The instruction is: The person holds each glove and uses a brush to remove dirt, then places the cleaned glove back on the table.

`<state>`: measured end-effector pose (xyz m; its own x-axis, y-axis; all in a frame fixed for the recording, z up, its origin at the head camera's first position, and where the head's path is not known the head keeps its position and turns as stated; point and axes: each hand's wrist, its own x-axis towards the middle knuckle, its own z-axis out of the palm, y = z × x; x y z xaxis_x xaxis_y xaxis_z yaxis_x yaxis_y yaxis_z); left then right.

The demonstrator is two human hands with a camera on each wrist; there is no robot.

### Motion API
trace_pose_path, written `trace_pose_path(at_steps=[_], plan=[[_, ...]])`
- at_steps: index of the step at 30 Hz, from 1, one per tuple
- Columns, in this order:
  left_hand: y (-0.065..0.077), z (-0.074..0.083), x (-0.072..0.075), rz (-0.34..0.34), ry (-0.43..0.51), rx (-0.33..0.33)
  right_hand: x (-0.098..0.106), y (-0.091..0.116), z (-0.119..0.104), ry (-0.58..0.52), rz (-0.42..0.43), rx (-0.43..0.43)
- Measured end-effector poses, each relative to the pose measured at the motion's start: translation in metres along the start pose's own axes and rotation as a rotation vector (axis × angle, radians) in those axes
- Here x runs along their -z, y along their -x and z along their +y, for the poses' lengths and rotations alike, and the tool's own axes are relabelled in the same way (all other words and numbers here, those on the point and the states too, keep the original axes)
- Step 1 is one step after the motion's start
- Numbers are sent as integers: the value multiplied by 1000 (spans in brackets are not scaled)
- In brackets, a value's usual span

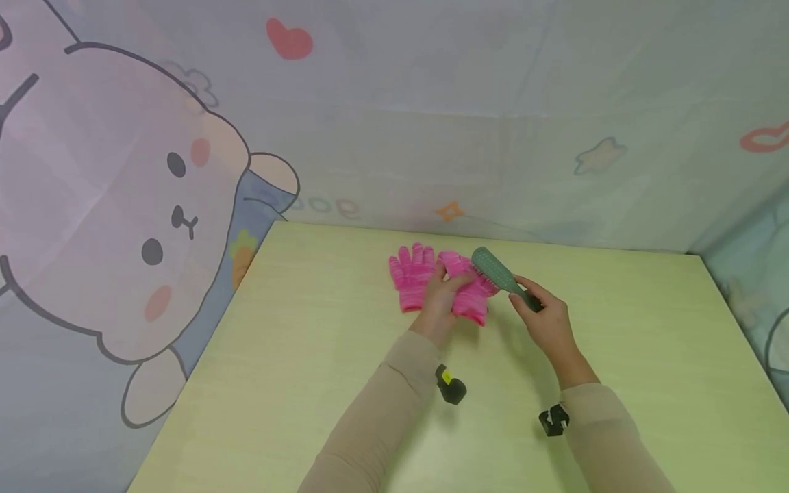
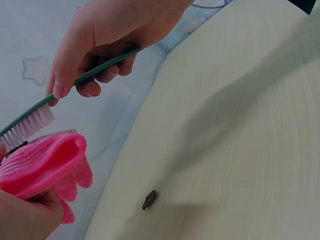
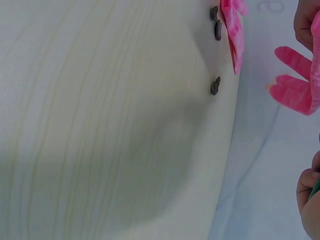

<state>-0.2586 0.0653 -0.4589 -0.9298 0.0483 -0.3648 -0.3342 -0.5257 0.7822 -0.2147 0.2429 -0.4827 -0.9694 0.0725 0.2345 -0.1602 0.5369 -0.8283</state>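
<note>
My left hand grips a pink knit glove and holds it above the table. In the left wrist view its cuff gapes towards the camera. My right hand holds a green brush by the handle, with the pale bristles turned down onto the glove. Dark bits show between bristles and knit. A second pink glove lies flat on the table, left of my left hand. The brush head's far end is cut off in the left wrist view.
Small dark clumps lie on the pale table: one clump by itself, and an upper clump and a lower clump near the flat glove. A printed cloth hangs behind the table's back edge.
</note>
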Motion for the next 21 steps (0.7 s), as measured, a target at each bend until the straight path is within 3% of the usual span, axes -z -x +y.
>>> trace_pose_path(at_steps=[3,7,21], plan=[[1,-1,2,-39,-34,17,0,1,-2,-7,11,-1],[2,-2,5,-40,-62,26,0,3,-4,-10,25,-8],[5,-5,9,-35,-29,16,-2,9,-6,3,87,-39]])
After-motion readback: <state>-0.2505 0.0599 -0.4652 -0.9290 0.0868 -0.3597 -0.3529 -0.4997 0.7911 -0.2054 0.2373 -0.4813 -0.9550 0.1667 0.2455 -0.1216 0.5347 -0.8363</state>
